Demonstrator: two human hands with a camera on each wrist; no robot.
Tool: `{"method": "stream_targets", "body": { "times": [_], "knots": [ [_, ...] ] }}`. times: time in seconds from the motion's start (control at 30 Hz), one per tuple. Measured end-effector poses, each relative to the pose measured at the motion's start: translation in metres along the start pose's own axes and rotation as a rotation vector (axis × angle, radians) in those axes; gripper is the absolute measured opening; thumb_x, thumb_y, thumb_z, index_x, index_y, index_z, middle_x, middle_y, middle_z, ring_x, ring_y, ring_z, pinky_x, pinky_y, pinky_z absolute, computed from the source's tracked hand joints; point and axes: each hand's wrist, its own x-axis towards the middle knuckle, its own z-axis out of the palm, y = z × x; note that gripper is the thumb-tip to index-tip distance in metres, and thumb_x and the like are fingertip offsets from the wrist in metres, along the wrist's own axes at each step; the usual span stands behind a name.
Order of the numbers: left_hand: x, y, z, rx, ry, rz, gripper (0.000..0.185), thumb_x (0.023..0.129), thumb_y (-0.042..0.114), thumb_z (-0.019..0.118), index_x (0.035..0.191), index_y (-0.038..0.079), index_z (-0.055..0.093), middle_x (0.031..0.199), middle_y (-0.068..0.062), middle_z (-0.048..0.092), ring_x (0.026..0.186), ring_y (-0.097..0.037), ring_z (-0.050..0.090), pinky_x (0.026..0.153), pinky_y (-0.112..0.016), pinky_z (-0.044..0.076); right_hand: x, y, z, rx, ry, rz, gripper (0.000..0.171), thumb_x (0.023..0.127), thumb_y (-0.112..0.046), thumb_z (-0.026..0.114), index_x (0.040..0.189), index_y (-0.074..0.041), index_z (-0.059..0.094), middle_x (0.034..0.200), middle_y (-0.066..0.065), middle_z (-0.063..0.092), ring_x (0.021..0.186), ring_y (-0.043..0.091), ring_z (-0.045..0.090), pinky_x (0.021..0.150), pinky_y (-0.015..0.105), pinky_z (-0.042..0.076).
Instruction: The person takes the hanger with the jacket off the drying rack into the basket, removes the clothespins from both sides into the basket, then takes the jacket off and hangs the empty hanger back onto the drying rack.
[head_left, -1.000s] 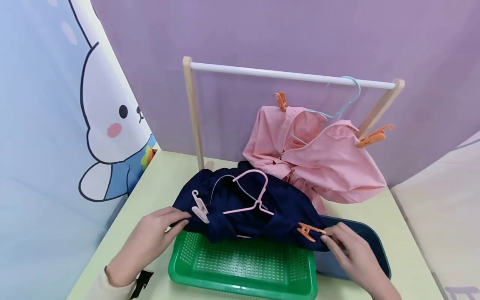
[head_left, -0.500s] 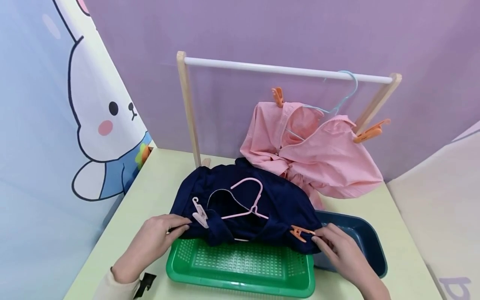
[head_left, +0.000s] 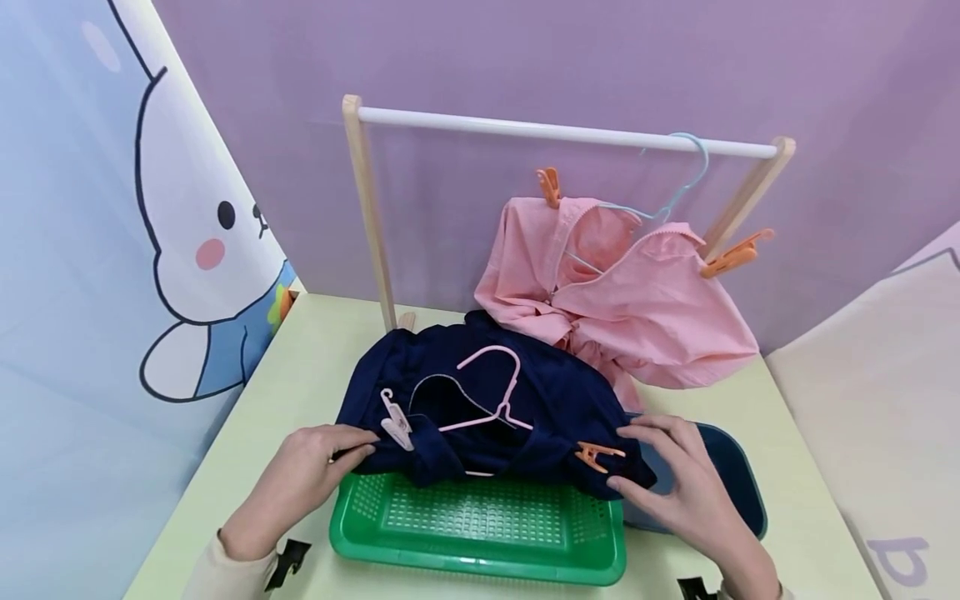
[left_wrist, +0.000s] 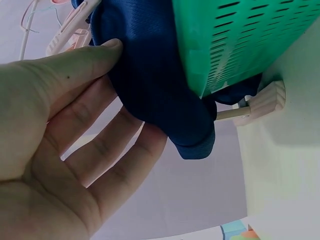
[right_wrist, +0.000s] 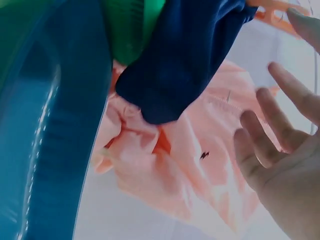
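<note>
Nearest the camera, the green basket (head_left: 480, 533) sits on the table (head_left: 315, 375), and the navy garment (head_left: 487, 408) lies draped over its far rim, its long axis running left to right across the basket. At the garment's left end the left hand (head_left: 300, 483) pinches the cloth between thumb and fingers, just beside the white clip (head_left: 395, 421). The right hand (head_left: 675, 483) is different from half a second ago — then its fingertips were closed at the orange clip (head_left: 596, 456), now the fingers are spread and lie flat at the garment's right end, the clip left fastened to the cloth. That reads as the clip being set and let go, with the garment now pegged at both ends. The pink hanger (head_left: 491, 392) lies inside the garment, hook pointing away toward the rack (head_left: 562, 133). Right of the basket is the blue tray (head_left: 738, 483). Beyond — the pink shirt (head_left: 622, 300) hangs from the rack on a blue hanger (head_left: 675, 192).
</note>
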Motion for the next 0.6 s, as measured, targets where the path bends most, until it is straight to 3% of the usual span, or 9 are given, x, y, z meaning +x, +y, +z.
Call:
{"method": "stream_targets", "body": {
  "times": [0.13,0.4,0.6],
  "knots": [
    [0.0,-0.001,0.0,-0.006,-0.006,-0.007,0.021,0.085,0.008,0.08,0.103,0.017,0.079,0.098,0.007,0.074,0.09,-0.014,0.071,0.077,-0.038,0.057,0.006,-0.004,0.006,0.024,0.081,-0.065,0.047,0.085,-0.056,0.074,0.114,-0.019,0.072,0.126,0.012,0.058,0.114,0.028,0.045,0.099,0.027,0.026],
    [0.004,-0.001,0.0,-0.012,-0.021,-0.005,0.02,0.085,0.008,0.08,0.103,0.016,0.08,0.097,0.007,0.074,0.088,-0.013,0.071,0.076,-0.037,0.057,0.012,-0.007,0.016,0.053,0.142,-0.111,0.042,0.089,-0.055,0.07,0.099,-0.014,0.072,0.123,0.016,0.059,0.111,0.032,0.045,0.098,0.027,0.028],
    [0.005,-0.001,-0.001,-0.015,-0.019,-0.002,0.019,0.085,0.008,0.08,0.102,0.016,0.08,0.096,0.007,0.075,0.087,-0.012,0.071,0.075,-0.036,0.057,0.016,-0.007,0.019,0.057,0.164,-0.129,0.04,0.092,-0.052,0.068,0.095,-0.012,0.071,0.12,0.019,0.059,0.107,0.033,0.046,0.095,0.028,0.03]
  ]
}}
